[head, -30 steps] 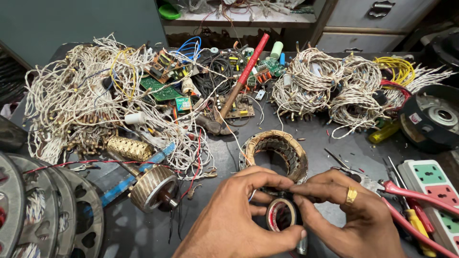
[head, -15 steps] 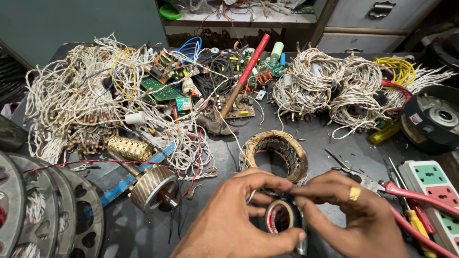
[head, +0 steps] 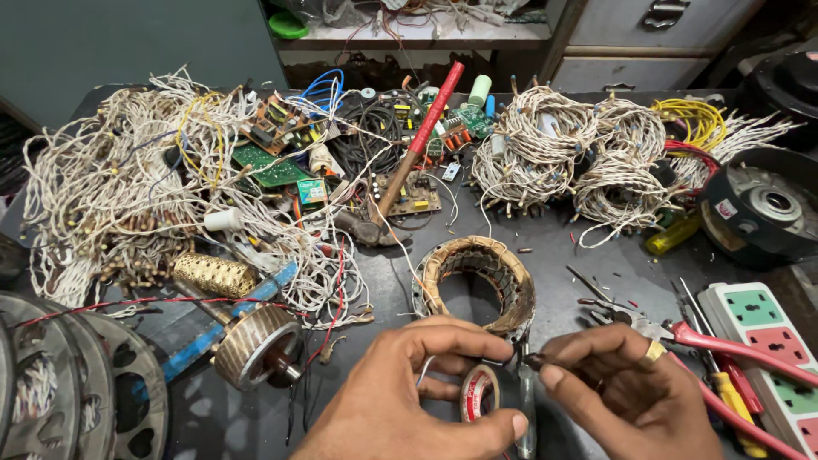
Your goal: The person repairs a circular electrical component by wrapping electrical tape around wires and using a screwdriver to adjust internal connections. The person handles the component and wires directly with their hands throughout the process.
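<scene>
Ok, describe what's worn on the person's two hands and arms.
Both hands are bare, with no gloves. The right hand wears a broad gold-coloured ring on one finger. The left hand has no ring that shows. No sleeve, watch or bracelet reaches into view on either wrist.

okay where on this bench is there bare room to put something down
Bare tabletop lies between the stator ring, the white wire coils and the red-handled pliers. The left side under loose wires and circuit boards is crowded.
</scene>
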